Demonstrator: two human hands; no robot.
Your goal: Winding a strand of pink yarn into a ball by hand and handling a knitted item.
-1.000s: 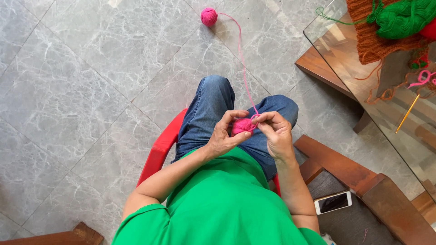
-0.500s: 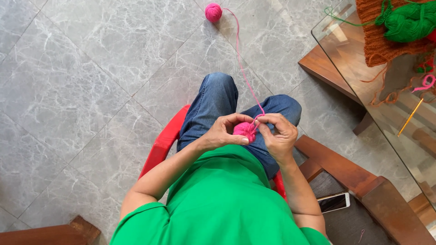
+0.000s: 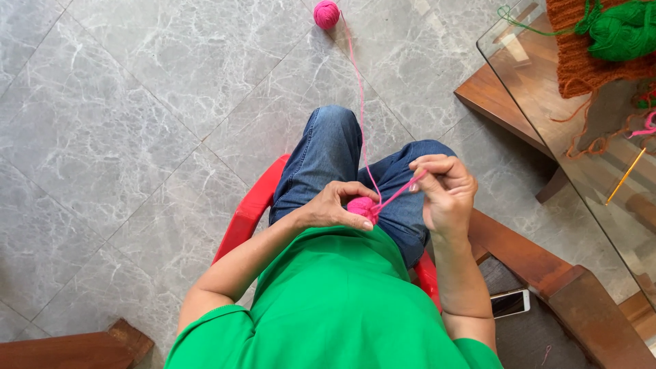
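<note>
Person seated on a red plastic chair, centre of frame, seen from above; green shirt, blue jeans.

Left hand, centre: fingers curled together around a small pink crochet piece, thumb pressing its lower edge. The piece sits over the lap, just below the knees in the frame.

Right hand, right of centre: fingertips pinched together on a taut pink strand that runs from the piece up to the hand. Whether a hook is in this hand cannot be told.

A second length of pink yarn climbs from the piece to a pink yarn ball on the grey marble floor, top centre, well apart from the hands.

Upper right: glass table bearing an orange knitted piece with green yarn on it. Yellow needle lies at right edge.

Lower right: phone on a dark seat within a wooden frame. No containers in view.
</note>
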